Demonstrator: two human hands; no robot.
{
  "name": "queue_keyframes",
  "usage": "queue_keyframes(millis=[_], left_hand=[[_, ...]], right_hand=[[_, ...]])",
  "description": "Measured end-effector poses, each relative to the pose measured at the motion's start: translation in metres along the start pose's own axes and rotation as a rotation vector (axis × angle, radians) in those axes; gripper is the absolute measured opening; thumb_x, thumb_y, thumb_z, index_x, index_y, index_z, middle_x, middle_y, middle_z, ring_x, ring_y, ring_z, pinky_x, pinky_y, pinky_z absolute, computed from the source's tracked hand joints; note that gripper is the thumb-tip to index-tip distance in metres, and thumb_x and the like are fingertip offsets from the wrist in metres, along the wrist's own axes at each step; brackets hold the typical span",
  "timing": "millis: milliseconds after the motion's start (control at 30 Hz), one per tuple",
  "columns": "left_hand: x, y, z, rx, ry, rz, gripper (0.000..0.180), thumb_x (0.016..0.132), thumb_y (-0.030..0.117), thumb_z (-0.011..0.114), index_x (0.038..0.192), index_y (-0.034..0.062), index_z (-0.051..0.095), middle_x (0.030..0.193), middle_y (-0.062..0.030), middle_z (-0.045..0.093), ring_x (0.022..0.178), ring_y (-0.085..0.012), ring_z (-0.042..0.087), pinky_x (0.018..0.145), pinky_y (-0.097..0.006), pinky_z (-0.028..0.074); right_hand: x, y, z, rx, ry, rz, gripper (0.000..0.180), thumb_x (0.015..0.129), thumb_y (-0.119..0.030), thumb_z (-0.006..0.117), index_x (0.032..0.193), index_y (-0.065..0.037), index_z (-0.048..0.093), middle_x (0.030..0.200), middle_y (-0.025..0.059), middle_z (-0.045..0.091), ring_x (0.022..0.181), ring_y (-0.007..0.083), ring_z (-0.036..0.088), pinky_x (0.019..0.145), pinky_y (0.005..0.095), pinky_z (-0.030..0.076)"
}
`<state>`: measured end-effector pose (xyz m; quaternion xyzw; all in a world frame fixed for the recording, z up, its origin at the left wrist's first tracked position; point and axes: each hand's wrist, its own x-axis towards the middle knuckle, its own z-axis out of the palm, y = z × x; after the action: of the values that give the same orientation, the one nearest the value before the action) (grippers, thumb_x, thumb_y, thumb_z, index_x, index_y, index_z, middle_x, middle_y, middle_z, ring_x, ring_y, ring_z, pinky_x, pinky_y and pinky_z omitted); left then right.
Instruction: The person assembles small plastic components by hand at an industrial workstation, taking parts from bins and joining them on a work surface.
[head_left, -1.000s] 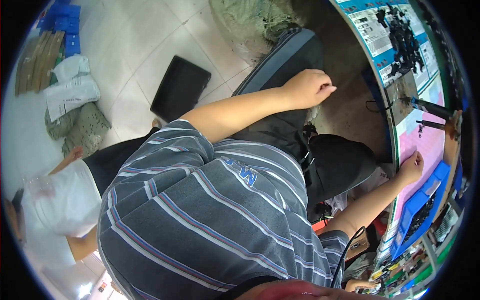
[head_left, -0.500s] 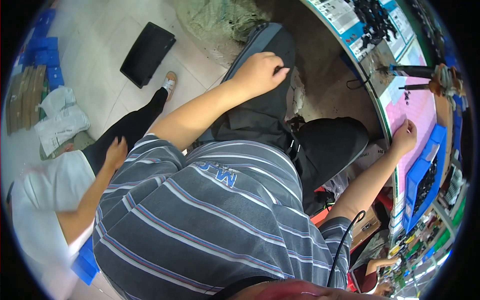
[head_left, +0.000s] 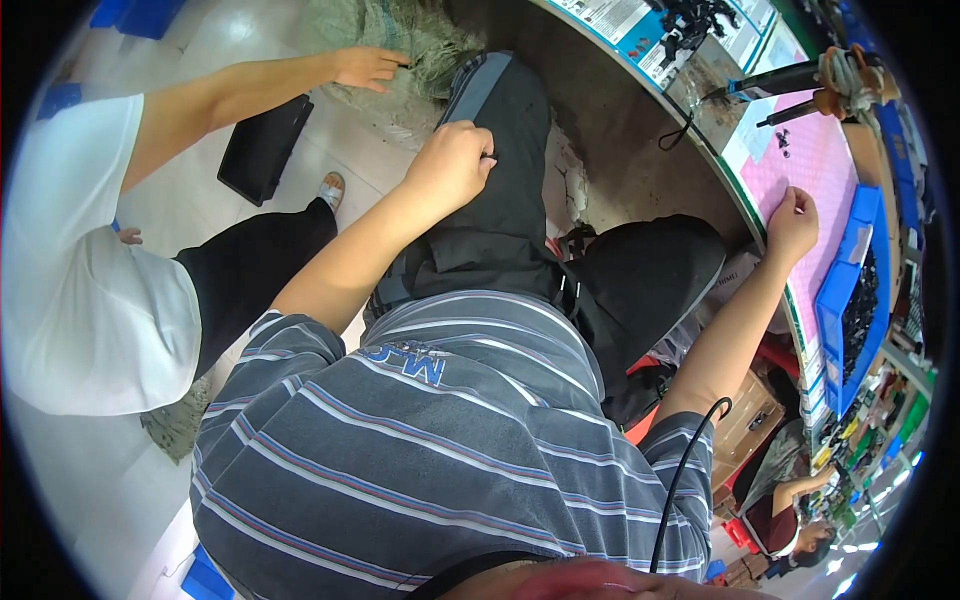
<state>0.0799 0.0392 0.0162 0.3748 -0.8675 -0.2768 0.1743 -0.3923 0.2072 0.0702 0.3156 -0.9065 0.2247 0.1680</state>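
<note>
My left hand is closed above my left thigh, with the tip of a small black piece showing between thumb and fingers. Over the pink mat on the bench at right, my right hand has its fingertips pinched together. Whatever they may hold is too small to make out. A few tiny black parts lie on the mat beyond that hand. To its right stands a blue bin with many small black parts inside. Two dark pen-shaped tools point leftward over the mat's far end.
A person in a white shirt stands close on my left, one hand stretched towards a woven sack. A black tray sits on the floor. Black parts are heaped at the bench's far end. Another person sits farther right.
The person in white has moved forward and reached an arm out towards the sack. My view has shifted slightly; both my hands keep nearly the same places and grips.
</note>
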Motion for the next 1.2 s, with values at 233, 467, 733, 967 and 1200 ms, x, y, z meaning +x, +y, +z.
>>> queue_keyframes(millis=[233, 467, 733, 967, 1200], left_hand=[[0.002, 0.046, -0.028, -0.537, -0.137, -0.147, 0.025, 0.081, 0.008, 0.077, 0.102, 0.0028, 0.064, 0.085, -0.0085, 0.066, 0.069, -0.0204, 0.065, 0.065, -0.031, 0.053], [0.007, 0.056, 0.000, -0.696, -0.131, -0.069, 0.021, 0.090, 0.004, 0.068, 0.110, 0.0018, 0.063, 0.079, 0.0024, 0.056, 0.068, -0.0041, 0.051, 0.062, -0.022, 0.045], [0.006, 0.072, 0.011, -0.680, -0.094, 0.038, 0.017, 0.092, 0.008, 0.067, 0.108, 0.0013, 0.066, 0.087, -0.0048, 0.062, 0.076, -0.0108, 0.058, 0.068, -0.026, 0.049], [0.010, 0.070, 0.008, -0.787, -0.116, -0.053, 0.013, 0.093, 0.009, 0.068, 0.105, 0.0032, 0.066, 0.086, -0.0018, 0.063, 0.075, -0.0081, 0.057, 0.068, -0.024, 0.049], [0.015, 0.070, 0.012, -1.215, -0.125, -0.122, 0.017, 0.094, 0.004, 0.066, 0.110, 0.0023, 0.063, 0.098, -0.0001, 0.062, 0.090, -0.0065, 0.057, 0.080, -0.022, 0.047]], right_hand=[[0.000, -0.003, -0.001, 0.012, -0.009, -0.001, 0.020, 0.089, -0.026, 0.067, 0.094, -0.008, 0.076, 0.089, 0.0105, 0.074, 0.081, 0.0257, 0.069, 0.075, 0.0369, 0.053], [0.003, 0.011, 0.004, 0.025, 0.032, -0.056, 0.021, 0.087, -0.028, 0.069, 0.094, -0.009, 0.076, 0.086, 0.0097, 0.073, 0.076, 0.0258, 0.068, 0.073, 0.0369, 0.053], [0.003, 0.013, 0.007, 0.016, 0.019, -0.029, 0.020, 0.087, -0.028, 0.070, 0.091, -0.009, 0.076, 0.086, 0.0096, 0.073, 0.077, 0.0260, 0.068, 0.071, 0.0373, 0.052], [-0.027, 0.000, -0.008, 0.188, 0.088, 0.004, 0.018, 0.090, -0.022, 0.070, 0.092, -0.005, 0.074, 0.080, 0.0055, 0.070, 0.073, 0.0189, 0.063, 0.069, 0.0317, 0.051], [-0.164, -0.106, -0.053, 0.929, -0.190, 0.211, 0.008, 0.096, -0.009, 0.066, 0.096, -0.002, 0.065, 0.086, 0.0008, 0.062, 0.073, 0.0078, 0.055, 0.066, 0.0217, 0.045]])
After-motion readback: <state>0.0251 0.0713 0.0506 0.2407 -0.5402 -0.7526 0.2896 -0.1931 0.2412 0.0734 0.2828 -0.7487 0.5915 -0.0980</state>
